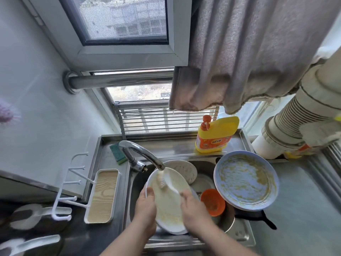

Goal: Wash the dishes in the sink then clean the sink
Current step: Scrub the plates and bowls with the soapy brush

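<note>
The yellow detergent bottle's (216,134) orange label is unreadable. Over the crowded steel sink (241,235), left hand (145,206) fingers grip the white oval plate's (168,204) rim; right hand (193,209) fingers pinch a white brush (167,182).

Three plates (168,200) (246,181) (184,170) are seen, with one orange bowl (213,201), one brush (166,182), one sponge (117,151), one detergent bottle (215,134), one tap (140,154) and two hands (145,206) (193,211)
</note>
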A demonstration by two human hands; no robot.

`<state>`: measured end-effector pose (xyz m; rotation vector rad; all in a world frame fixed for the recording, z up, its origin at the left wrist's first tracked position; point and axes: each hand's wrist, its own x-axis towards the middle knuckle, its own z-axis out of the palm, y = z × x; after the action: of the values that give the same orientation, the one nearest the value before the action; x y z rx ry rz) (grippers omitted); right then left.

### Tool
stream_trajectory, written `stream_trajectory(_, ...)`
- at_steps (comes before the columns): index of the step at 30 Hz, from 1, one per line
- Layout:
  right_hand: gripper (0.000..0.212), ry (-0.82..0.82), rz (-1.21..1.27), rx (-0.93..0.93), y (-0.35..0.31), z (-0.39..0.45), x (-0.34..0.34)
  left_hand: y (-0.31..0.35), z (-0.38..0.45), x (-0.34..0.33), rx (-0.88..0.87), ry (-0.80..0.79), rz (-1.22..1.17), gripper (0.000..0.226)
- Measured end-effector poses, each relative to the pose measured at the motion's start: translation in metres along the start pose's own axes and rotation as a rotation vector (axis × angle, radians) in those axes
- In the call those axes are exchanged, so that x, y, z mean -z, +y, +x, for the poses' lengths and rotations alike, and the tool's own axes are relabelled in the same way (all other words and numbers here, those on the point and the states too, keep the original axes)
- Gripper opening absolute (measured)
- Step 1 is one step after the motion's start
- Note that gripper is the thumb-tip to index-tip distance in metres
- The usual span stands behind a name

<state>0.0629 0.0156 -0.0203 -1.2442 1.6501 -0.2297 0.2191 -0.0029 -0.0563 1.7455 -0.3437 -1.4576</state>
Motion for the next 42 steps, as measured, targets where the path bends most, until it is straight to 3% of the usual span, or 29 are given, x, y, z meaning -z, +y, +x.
stream_trajectory(1, 0.025, 0.038, -0.005, -0.102, 0.011, 0.007, 0.007, 0.001, -0.003, -0.002, -0.009, -0.015, 0.011, 0.032)
stream_trajectory(4, 0.027, 0.081, 0.061, -0.058, 0.005, 0.021, 0.004, 0.008, -0.004, -0.006, -0.006, -0.043, 0.037, 0.034)
stream_trajectory(8, 0.024, -0.003, 0.113, 0.081, 0.000, -0.010, -0.029, 0.024, 0.001, -0.009, 0.074, -0.018, -0.030, 0.036)
stream_trajectory(13, 0.018, -0.061, 0.098, 0.090, 0.018, -0.032, -0.032, 0.002, 0.038, 0.006, 0.155, -0.074, 0.001, 0.096)
stream_trajectory(14, 0.017, -0.043, 0.119, 0.095, 0.017, -0.032, -0.032, -0.002, 0.033, 0.005, 0.111, -0.069, 0.066, 0.090)
stream_trajectory(17, 0.016, 0.068, 0.233, 0.026, 0.005, -0.013, -0.027, 0.000, 0.000, -0.004, -0.085, -0.035, 0.189, 0.037)
stream_trajectory(18, 0.018, 0.109, 0.304, -0.025, 0.002, -0.004, -0.022, -0.001, -0.004, -0.005, -0.121, -0.028, 0.211, 0.029)
stream_trajectory(21, 0.020, 0.135, 0.413, -0.156, 0.002, 0.017, -0.006, -0.007, -0.006, -0.004, -0.152, -0.028, 0.293, 0.032)
stream_trajectory(23, 0.020, 0.126, 0.386, -0.122, 0.001, 0.017, -0.011, -0.004, -0.003, -0.005, -0.139, -0.049, 0.252, 0.031)
stream_trajectory(27, 0.016, -0.031, 0.205, 0.039, 0.013, -0.010, -0.043, 0.016, 0.015, -0.007, -0.006, -0.008, 0.016, 0.039)
stream_trajectory(32, 0.030, -0.117, -0.135, 0.097, 0.064, -0.043, -0.014, 0.034, 0.027, -0.002, -0.004, -0.027, -0.018, 0.027)
stream_trajectory(38, 0.033, 0.046, -0.539, -0.009, 0.092, -0.008, 0.072, 0.032, 0.031, -0.006, 0.068, -0.160, 0.056, 0.034)
stream_trajectory(42, 0.038, 0.063, -0.541, 0.053, 0.074, -0.008, 0.071, 0.035, 0.037, -0.010, 0.066, -0.155, -0.048, 0.035)
